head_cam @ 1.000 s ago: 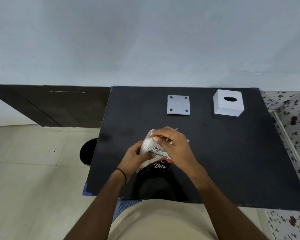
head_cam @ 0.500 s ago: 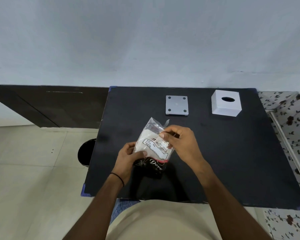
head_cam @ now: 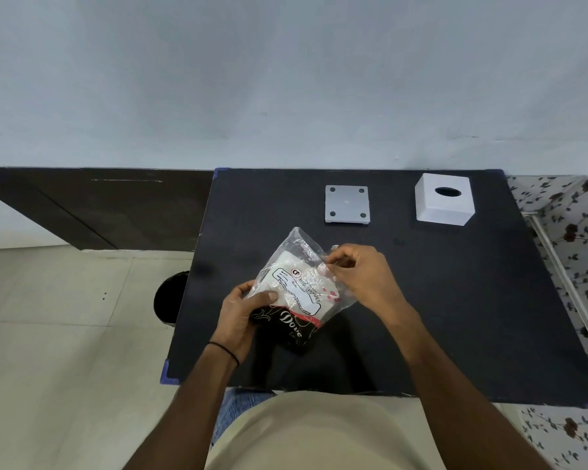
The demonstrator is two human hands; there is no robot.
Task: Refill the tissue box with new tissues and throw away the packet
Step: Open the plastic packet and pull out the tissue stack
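A clear plastic tissue packet (head_cam: 296,283) with white tissues inside and a black printed lower end is held over the near middle of the black table (head_cam: 455,317). My left hand (head_cam: 240,317) grips its lower left side. My right hand (head_cam: 357,273) pinches the plastic at its upper right edge. The white tissue box cover (head_cam: 443,199), with an oval slot on top, stands at the far right of the table. Its grey square base plate (head_cam: 347,204) lies flat to the left of the cover.
A black round bin (head_cam: 168,300) stands on the tiled floor just left of the table. A dark wooden panel (head_cam: 99,208) runs along the wall at the left. A flowered cloth (head_cam: 571,239) lies to the right of the table.
My right hand has come off the top of the packet and shifted to its upper right edge. The packet's crumpled top has unfolded and now sticks up, showing the label.
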